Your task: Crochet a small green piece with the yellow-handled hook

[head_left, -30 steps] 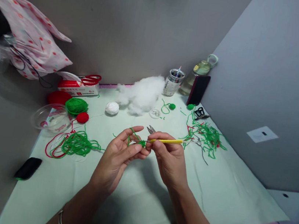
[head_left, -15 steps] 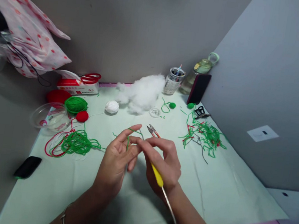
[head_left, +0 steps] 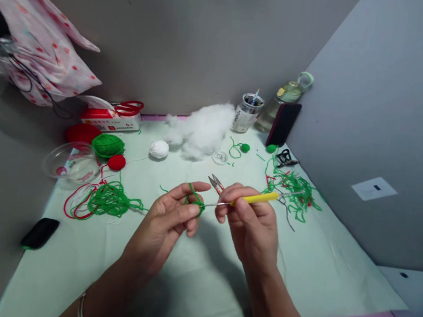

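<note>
Between thumb and fingers, my left hand (head_left: 167, 220) pinches a small piece of green crochet (head_left: 201, 207), and green yarn (head_left: 192, 189) loops over its raised index finger. My right hand (head_left: 255, 227) grips a crochet hook (head_left: 257, 198) by its yellow handle. The hook's metal tip reaches left to the crochet piece; whether it sits inside a stitch is too small to tell. Just behind my right fingers lie thread snips (head_left: 216, 182). A loose heap of green yarn (head_left: 109, 199) rests on the cloth left of my left hand, with a strand leading toward it.
White stuffing (head_left: 203, 131) lies at the back, near a white yarn ball (head_left: 158, 149). Green yarn scraps (head_left: 297, 191) spread at right below a phone (head_left: 284, 124) and a bottle (head_left: 278, 105). A clear plastic bowl (head_left: 52, 159) and a tissue box (head_left: 110, 119) stand at left.
My right hand has turned and shifted right, so the hook's handle now points right instead of down toward me. The green crochet piece now shows at my left fingertips.
</note>
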Demonstrator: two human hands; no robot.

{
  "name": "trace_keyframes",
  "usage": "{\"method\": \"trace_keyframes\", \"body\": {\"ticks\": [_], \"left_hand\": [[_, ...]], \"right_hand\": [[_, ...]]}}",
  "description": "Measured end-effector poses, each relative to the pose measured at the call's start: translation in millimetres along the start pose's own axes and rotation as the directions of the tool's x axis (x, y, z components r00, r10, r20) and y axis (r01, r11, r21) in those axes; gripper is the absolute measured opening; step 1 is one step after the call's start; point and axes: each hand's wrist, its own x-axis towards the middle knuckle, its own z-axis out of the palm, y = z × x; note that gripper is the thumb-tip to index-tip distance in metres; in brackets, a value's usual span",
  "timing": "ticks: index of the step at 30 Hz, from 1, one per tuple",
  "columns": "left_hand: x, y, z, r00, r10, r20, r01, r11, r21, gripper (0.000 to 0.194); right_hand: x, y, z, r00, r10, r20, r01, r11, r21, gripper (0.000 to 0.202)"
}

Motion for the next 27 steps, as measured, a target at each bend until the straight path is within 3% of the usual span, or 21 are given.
{"method": "trace_keyframes", "body": {"ticks": [4,9,18,27], "left_hand": [[0.0,-7.9,2.2,0.995,0.095,-0.01,-0.094,0.99,0.105,0.03],[-0.2,-9.0,0.0,0.988,0.147,-0.056,-0.136,0.976,0.169,0.03],[0.8,-5.5,-0.6,0.999,0.031,-0.04,-0.027,0.996,0.08,0.028],[2.6,-6.2,-3.1,0.998,0.047,0.037,-0.049,0.997,0.053,0.024]], "right_hand": [[-5.2,4.3,2.9,0.992,-0.121,0.044,0.127,0.972,-0.196,0.013],[-6.3,7.2,0.7,0.994,-0.099,0.04,0.105,0.977,-0.185,0.015],[1.4,4.4,5.2,0.986,0.168,-0.007,-0.164,0.966,0.2,0.011],[2.8,3.9,6.9,0.968,0.252,-0.014,-0.237,0.925,0.296,0.017]]}}
